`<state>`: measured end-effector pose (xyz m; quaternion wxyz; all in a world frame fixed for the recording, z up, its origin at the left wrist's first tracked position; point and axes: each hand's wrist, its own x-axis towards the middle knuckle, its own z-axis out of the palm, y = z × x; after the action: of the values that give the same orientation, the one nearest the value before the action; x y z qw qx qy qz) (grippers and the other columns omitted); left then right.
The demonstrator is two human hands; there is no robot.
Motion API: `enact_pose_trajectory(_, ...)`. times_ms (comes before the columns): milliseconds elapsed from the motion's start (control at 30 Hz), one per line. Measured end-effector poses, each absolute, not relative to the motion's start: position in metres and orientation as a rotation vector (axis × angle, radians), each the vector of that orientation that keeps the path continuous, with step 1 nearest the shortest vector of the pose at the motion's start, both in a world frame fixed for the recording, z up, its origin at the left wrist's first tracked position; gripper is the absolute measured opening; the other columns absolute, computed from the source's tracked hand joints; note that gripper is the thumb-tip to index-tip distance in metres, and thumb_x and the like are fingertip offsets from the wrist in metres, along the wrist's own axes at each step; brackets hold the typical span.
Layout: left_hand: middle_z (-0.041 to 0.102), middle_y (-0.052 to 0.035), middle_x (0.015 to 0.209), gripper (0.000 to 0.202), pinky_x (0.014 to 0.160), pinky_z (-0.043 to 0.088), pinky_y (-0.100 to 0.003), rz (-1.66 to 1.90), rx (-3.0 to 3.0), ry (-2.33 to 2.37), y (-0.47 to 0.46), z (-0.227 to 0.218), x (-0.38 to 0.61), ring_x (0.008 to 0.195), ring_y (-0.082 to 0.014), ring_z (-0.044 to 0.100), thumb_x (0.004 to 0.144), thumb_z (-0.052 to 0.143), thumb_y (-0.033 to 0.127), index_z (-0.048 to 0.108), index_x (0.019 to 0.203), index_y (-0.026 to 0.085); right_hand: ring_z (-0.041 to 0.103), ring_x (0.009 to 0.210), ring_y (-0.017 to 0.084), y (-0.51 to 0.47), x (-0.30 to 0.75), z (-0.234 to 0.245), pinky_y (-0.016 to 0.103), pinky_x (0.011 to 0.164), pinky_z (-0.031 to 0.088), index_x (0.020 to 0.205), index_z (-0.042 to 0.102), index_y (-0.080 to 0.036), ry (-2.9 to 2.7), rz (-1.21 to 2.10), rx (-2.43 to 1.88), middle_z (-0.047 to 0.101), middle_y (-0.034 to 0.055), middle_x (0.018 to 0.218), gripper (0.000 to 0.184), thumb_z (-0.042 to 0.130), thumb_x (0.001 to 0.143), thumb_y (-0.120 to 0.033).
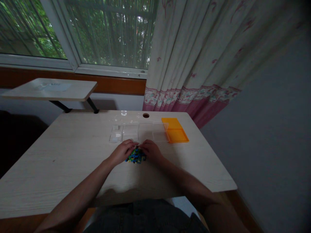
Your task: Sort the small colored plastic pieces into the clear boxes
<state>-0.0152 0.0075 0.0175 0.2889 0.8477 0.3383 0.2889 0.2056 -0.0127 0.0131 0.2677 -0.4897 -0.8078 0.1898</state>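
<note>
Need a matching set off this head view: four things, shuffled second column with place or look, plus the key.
Things
1. Cluster of small pieces
2. Divided container
3. Orange tray
4. Raised shelf

Place or look
A. Near the far right corner of the desk
B. At the far left, on dark legs
C. Between the left hand and the right hand, blue and green among its colours
D. See-through, just beyond the hands

Pairs: 1-C, 2-D, 3-A, 4-B

Plastic pieces [136, 156], glossy tray [145, 132], wood-grained table [73, 149]
</note>
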Motion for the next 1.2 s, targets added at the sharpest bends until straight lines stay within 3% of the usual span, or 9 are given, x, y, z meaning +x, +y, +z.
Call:
enact_pose_trajectory(600, 0.062, -0.0065, 0.088, 0.025, 0.084, 0.045, -0.032, 0.826, 2.485, 0.938, 0.006, 0.023, -0.015, 0.091, -0.0196, 0.055, 0.098, 0.049, 0.035, 0.067, 0.097, 0.018, 0.06, 0.085, 0.014, -0.013, 0.205, 0.015, 0.026, 0.081, 0.047, 0.095, 0.076, -0.019, -2.098, 0.668, -1.228, 0.065, 0.0039, 0.085, 0.017, 0.062, 0.092, -0.027)
enact_pose_trajectory(900, 0.065, -0.0063, 0.09, 0.018, 0.086, 0.044, -0.035, 1.113, 2.437, 1.2, 0.015, 0.028, -0.027, 0.091, -0.0209, 0.056, 0.095, 0.054, 0.032, 0.067, 0.093, 0.019, 0.06, 0.085, 0.018, 0.002, 0.233, 0.013, 0.031, 0.082, 0.047, 0.093, 0.075, -0.019, -2.281, 0.305, -1.138, 0.068, 0.0074, 0.086, 0.015, 0.061, 0.091, -0.025)
enact_pose_trajectory(1033, 0.067, -0.0061, 0.089, 0.019, 0.086, 0.043, -0.037, 1.196, 2.419, 1.358, 0.024, 0.025, -0.037, 0.089, -0.0213, 0.056, 0.095, 0.056, 0.033, 0.068, 0.091, 0.019, 0.059, 0.087, 0.018, 0.003, 0.24, 0.019, 0.031, 0.085, 0.045, 0.091, 0.075, -0.021, -2.46, 0.301, -1.031, 0.069, 0.006, 0.09, 0.011, 0.066, 0.088, -0.027)
enact_pose_trajectory(1200, 0.067, -0.0069, 0.089, 0.023, 0.087, 0.043, -0.038, 1.216, 2.401, 1.488, 0.032, 0.019, -0.045, 0.09, -0.0226, 0.056, 0.095, 0.055, 0.036, 0.07, 0.09, 0.019, 0.057, 0.09, 0.018, -0.003, 0.238, 0.024, 0.031, 0.085, 0.043, 0.096, 0.074, -0.021, -2.555, 0.293, -1.034, 0.067, 0.0061, 0.093, 0.018, 0.065, 0.089, -0.036)
